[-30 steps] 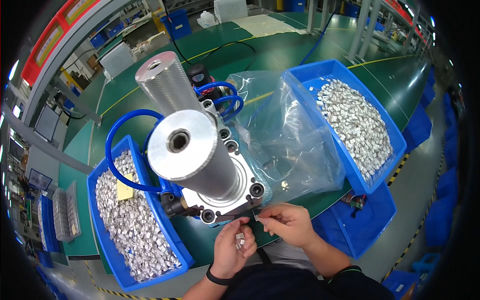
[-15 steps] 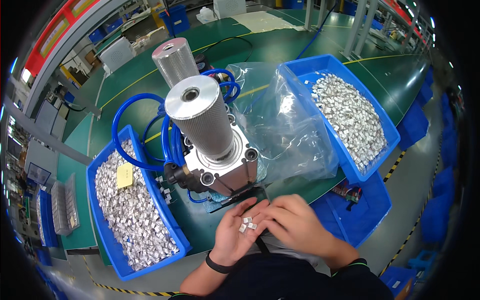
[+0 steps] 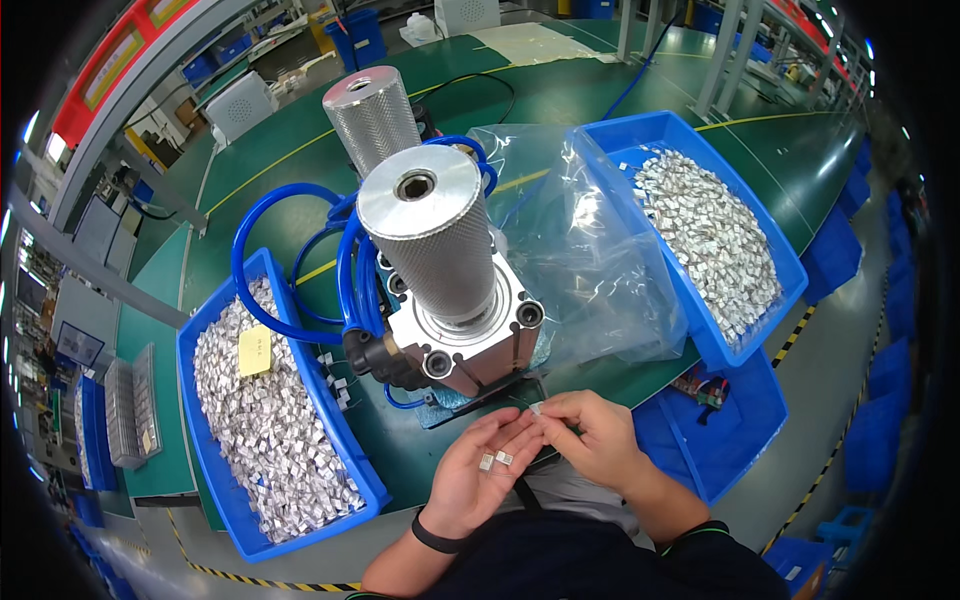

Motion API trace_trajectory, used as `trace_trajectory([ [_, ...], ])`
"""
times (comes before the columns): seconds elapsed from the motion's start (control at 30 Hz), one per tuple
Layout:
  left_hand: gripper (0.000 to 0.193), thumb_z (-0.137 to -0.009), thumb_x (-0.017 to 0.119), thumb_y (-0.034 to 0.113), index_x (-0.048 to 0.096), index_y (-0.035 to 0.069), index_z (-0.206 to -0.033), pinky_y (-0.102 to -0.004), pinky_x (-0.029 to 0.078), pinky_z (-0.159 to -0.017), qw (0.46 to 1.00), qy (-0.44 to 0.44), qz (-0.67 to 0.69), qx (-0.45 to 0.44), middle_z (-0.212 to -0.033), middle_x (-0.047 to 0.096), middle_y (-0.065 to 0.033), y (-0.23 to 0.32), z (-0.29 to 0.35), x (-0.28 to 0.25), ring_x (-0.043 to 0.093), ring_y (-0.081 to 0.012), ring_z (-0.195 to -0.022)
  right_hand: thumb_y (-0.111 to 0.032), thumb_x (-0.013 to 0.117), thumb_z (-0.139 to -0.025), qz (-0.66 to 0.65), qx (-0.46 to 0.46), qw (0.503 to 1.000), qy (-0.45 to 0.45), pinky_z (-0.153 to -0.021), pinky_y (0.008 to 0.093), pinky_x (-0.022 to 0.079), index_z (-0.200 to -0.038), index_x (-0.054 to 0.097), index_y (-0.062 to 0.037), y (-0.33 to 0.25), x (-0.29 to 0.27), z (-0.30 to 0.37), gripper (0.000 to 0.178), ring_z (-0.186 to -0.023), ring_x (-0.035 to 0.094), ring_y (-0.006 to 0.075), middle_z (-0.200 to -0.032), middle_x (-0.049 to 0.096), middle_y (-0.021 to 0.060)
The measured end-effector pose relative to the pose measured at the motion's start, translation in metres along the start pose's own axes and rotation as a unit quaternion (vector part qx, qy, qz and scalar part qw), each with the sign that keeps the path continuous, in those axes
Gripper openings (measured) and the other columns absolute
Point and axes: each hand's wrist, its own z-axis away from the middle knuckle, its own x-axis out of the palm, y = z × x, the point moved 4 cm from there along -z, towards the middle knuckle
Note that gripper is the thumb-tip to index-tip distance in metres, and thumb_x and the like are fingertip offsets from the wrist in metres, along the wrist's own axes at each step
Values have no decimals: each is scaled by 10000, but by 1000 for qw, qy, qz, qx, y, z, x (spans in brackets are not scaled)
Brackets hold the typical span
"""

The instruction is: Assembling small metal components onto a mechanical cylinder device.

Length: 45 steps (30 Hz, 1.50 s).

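My left hand (image 3: 462, 488) is turned palm up in front of the machine, its fingers stretched out. Two small white square parts with thin leads (image 3: 503, 458) rest on it. Just to the right, my right hand (image 3: 602, 438) pinches another small white square part (image 3: 536, 408) between thumb and forefinger, close to the left fingertips. Beyond the hands stands a bench machine (image 3: 465, 335) with a knurled metal cylinder (image 3: 432, 245) on top. A long blue bin (image 3: 372, 490) full of similar parts is at the left; a second blue bin (image 3: 790, 262) at the far right also holds many.
Blue air hoses (image 3: 240, 245) loop beside the machine, and another knurled cylinder (image 3: 372, 118) stands behind it. Clear plastic sheeting (image 3: 610, 290) lies between machine and right bin. A yellow note (image 3: 255, 352) sits on the left bin's parts. A lower blue tray (image 3: 735, 450) is at the right.
My right hand has picked one white part off my left palm and raised it to the left fingertips. Three parts showed on the palm before; two show there now. The view has shifted slightly.
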Motion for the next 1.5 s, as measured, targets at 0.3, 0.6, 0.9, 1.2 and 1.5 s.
trace_trajectory([
  [0.3, 247, -977, 529, 100, 570, -41, -1177, -333, 499, -910, 990, 8, -110, 90, -1248, 585, -155, -1, -8, 15, 563, -260, -1171, 23, 717, -801, -35, -78, 996, -3, -646, 250, 559, -933, 657, 20, -9, 6, -5, 145, -742, 708, 175, -881, 698, 136],
  [0.6, 152, -975, 550, 101, 644, 44, -1080, -311, 493, -855, 983, 9, -108, 150, -1220, 609, -119, 1, -18, 7, 563, -249, -1166, 8, 725, -808, -196, 72, 978, 14, -640, 256, 558, -911, 665, 25, 12, 16, 2, 121, -735, 697, 135, -864, 697, 120],
  [0.9, 132, -953, 588, 136, 665, 52, -1020, -402, 517, -885, 988, 14, -89, 123, -1178, 631, -104, 0, -19, 15, 541, -282, -1204, 64, 637, -871, -133, 35, 989, -63, -643, 253, 559, -963, 639, 90, 10, 14, -2, 96, -754, 693, 163, -868, 688, 145],
  [1.2, 267, -1004, 491, 200, 556, 9, -1179, -409, 462, -1004, 989, 29, -80, 117, -1253, 578, -138, 3, -13, 13, 539, -282, -1199, -15, 693, -843, -158, 70, 985, -12, -611, 246, 541, -961, 698, 28, 16, 13, -14, 126, -714, 692, 132, -877, 707, 123],
  [1.5, 240, -990, 499, 109, 558, -45, -1165, -441, 413, -1085, 988, 67, -32, 136, -1250, 576, -193, 4, -2, -15, 536, -327, -1222, -50, 716, -818, -88, 66, 994, -9, -615, 260, 543, -954, 715, 5, 25, 18, -19, 147, -710, 700, 168, -860, 715, 128],
])
